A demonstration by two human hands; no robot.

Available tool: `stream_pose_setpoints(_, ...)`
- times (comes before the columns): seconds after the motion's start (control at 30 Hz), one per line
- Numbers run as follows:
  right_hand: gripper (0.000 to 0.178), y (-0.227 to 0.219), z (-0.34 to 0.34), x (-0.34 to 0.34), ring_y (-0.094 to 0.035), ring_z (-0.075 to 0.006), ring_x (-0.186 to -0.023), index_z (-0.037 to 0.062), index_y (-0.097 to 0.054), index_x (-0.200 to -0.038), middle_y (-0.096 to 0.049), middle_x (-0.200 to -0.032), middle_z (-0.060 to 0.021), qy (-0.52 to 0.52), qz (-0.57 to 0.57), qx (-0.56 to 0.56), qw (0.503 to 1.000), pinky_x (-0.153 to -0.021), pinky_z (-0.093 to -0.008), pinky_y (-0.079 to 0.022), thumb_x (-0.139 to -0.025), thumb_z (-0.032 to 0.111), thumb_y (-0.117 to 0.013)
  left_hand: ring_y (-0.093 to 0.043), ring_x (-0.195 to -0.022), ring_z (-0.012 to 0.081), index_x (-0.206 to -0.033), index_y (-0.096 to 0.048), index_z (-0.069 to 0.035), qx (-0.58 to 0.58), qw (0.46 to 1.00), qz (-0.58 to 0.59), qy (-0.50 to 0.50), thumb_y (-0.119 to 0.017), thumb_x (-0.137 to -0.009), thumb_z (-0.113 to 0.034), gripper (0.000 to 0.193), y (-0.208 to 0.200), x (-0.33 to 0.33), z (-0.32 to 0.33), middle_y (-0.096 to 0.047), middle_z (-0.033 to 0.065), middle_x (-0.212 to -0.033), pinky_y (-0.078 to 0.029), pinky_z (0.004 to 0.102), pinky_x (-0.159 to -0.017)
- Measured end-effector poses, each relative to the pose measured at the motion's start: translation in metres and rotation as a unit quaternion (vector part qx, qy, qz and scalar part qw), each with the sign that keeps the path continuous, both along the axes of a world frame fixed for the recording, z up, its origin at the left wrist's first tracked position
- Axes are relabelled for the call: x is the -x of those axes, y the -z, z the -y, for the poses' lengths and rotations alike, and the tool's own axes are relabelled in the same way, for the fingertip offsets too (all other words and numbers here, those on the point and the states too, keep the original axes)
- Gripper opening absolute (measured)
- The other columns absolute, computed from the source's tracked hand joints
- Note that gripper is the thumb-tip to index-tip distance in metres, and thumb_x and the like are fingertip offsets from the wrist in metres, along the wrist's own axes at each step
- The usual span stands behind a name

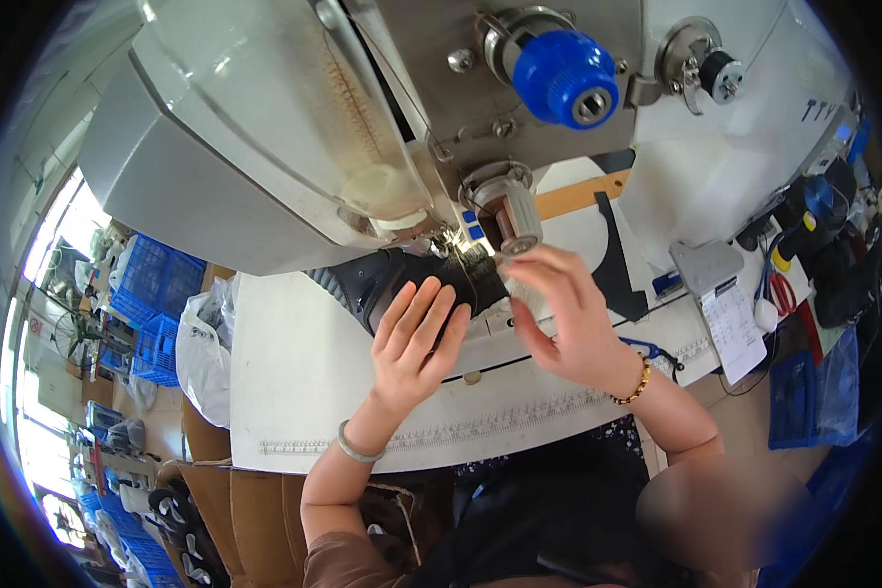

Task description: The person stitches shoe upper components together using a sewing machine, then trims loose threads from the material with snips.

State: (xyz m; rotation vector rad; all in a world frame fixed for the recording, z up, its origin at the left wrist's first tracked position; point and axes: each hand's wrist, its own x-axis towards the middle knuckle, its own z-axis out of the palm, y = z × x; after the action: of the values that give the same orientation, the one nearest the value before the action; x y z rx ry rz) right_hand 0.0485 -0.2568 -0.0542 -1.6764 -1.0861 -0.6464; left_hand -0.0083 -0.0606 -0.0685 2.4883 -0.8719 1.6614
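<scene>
A black shoe upper (377, 279) lies on the white sewing table under the head of an industrial sewing machine (255, 147). My left hand (414, 343) rests on it with the fingers stretched out flat. Close to the lit needle area, my right hand (573, 318) is raised with its thumb and curved fingers apart. Its fingertips are next to the metal thread tension part (510, 211); whether they touch a thread there is too fine to tell. Part of the upper is hidden behind my left fingers and the machine head.
A ruler strip (441, 423) runs along the front of the table (294, 343). A curved black piece (612, 255) lies to the right, with small blue snips (647, 348) by my right wrist. Farther right are a clipboard (708, 267) and red-handled scissors (782, 292). Blue crates (152, 279) stand left.
</scene>
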Motion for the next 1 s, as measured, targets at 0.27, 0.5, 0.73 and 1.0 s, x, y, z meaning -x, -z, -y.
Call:
stream_pose_setpoints(0.27,0.038,-0.007,-0.004,-0.033,-0.060,-0.0254,-0.106,0.0027,-0.063,-0.112,-0.061,-0.114,-0.0059,-0.060,0.177,0.077,0.979,-0.088,-0.0367,-0.051,-0.075,0.004,-0.069,-0.068,-0.097,0.0270,-0.093,-0.069,-0.005,0.002,0.999,-0.005,0.047,-0.077,-0.070,-0.003,0.024,-0.012,0.000,-0.012,-0.068,0.0078,-0.099,-0.058,0.0377,-0.086)
stream_pose_setpoints(0.5,0.040,-0.008,-0.006,-0.031,-0.060,-0.0257,-0.103,0.0032,-0.061,-0.113,-0.061,-0.112,-0.0069,-0.038,0.145,0.077,0.986,-0.083,-0.0365,-0.051,-0.074,0.003,-0.070,-0.067,-0.097,0.0246,-0.090,-0.071,-0.006,0.039,0.998,-0.013,0.044,-0.075,-0.072,-0.004,0.019,-0.015,-0.005,-0.011,-0.068,0.0062,-0.099,-0.058,0.0366,-0.086)
stream_pose_setpoints(0.73,0.037,-0.012,-0.007,-0.037,-0.061,-0.0238,-0.098,0.0040,-0.063,-0.109,-0.062,-0.109,-0.0063,-0.053,0.160,0.019,0.985,-0.081,-0.0360,-0.050,-0.074,0.004,-0.073,-0.067,-0.099,0.0231,-0.091,-0.072,-0.009,0.063,0.997,-0.022,0.031,-0.072,-0.073,-0.002,0.019,-0.020,-0.011,-0.012,-0.068,0.0040,-0.098,-0.058,0.0356,-0.085)
stream_pose_setpoints(1.0,0.028,-0.007,-0.012,-0.023,-0.060,-0.0251,-0.097,0.0027,-0.064,-0.103,-0.062,-0.104,-0.0048,-0.008,0.140,0.022,0.990,-0.078,-0.0356,-0.048,-0.077,0.004,-0.073,-0.068,-0.095,0.0246,-0.091,-0.072,-0.009,0.088,0.994,-0.015,0.059,-0.071,-0.069,0.000,0.024,-0.016,-0.017,-0.017,-0.068,0.0038,-0.098,-0.059,0.0369,-0.084)
